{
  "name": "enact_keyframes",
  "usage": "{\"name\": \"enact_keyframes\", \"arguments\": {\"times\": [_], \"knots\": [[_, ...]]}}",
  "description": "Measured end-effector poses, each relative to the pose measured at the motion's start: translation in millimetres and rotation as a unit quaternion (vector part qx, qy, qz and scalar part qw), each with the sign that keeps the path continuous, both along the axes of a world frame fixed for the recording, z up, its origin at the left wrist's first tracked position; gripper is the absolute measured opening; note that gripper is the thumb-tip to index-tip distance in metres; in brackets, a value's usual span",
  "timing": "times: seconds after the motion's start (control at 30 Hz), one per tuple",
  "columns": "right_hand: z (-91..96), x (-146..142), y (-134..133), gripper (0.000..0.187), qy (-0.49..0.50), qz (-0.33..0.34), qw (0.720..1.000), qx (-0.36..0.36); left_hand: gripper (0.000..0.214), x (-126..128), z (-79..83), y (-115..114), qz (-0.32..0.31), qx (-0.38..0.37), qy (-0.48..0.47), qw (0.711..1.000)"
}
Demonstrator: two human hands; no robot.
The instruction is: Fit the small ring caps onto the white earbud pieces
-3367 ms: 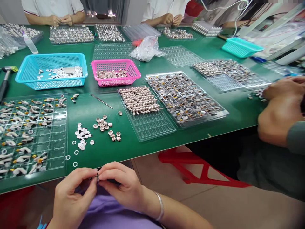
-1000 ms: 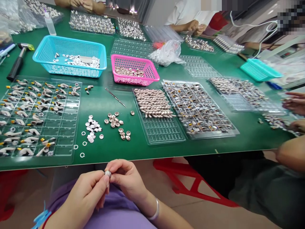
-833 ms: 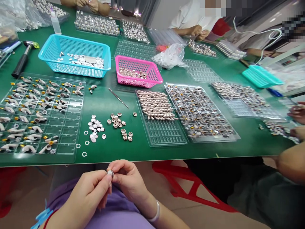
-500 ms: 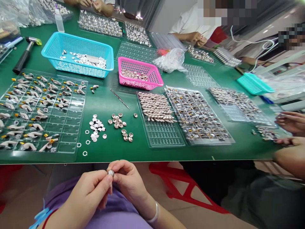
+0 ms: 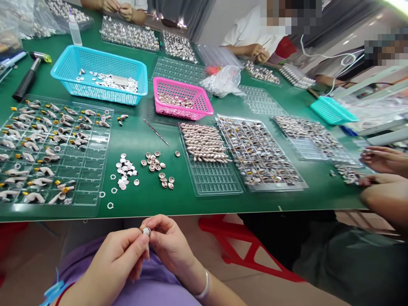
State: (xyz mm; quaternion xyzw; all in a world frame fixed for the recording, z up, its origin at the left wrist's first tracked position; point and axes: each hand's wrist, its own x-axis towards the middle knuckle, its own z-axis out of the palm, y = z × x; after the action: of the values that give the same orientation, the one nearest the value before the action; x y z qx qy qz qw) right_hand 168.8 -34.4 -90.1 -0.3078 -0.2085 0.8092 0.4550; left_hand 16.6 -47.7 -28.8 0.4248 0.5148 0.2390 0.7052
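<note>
Over my lap, just off the table's front edge, my left hand (image 5: 119,257) and my right hand (image 5: 168,242) meet at the fingertips. Both are closed on one small round cap (image 5: 146,231) with a white face; the fingers cover most of its rim. On the green table (image 5: 134,204) beyond them lies a pile of white discs (image 5: 126,168). Several beige cup-shaped caps (image 5: 153,160) are scattered to its right. A few thin white rings (image 5: 110,205) lie near the edge.
At left a clear tray (image 5: 91,185) holds beige curved parts, with a hammer (image 5: 28,76) behind. Blue basket (image 5: 98,95), pink basket (image 5: 183,112) and tweezers (image 5: 157,132) lie farther back. Filled trays (image 5: 261,153) stand right; a co-worker's hands (image 5: 382,163) are at far right.
The view has shifted slightly, so the table's things sit a little farther left. My hands keep hold of the cap, whose white face shows a bit more.
</note>
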Motion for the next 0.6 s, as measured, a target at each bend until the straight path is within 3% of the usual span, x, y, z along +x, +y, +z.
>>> {"name": "enact_keyframes", "arguments": {"times": [0.2, 0.6], "knots": [[2.9, -0.3, 2.0, 0.020, -0.003, -0.022, 0.999, 0.028, 0.051, 1.1, 1.1, 0.4, 0.000, -0.003, 0.000, 1.000], [8.3, 8.2, 3.5, 0.020, -0.132, -0.067, 0.979, 0.143, 0.054, -1.7, -4.2, 1.2, -0.014, -0.011, -0.014, 1.000]]}}
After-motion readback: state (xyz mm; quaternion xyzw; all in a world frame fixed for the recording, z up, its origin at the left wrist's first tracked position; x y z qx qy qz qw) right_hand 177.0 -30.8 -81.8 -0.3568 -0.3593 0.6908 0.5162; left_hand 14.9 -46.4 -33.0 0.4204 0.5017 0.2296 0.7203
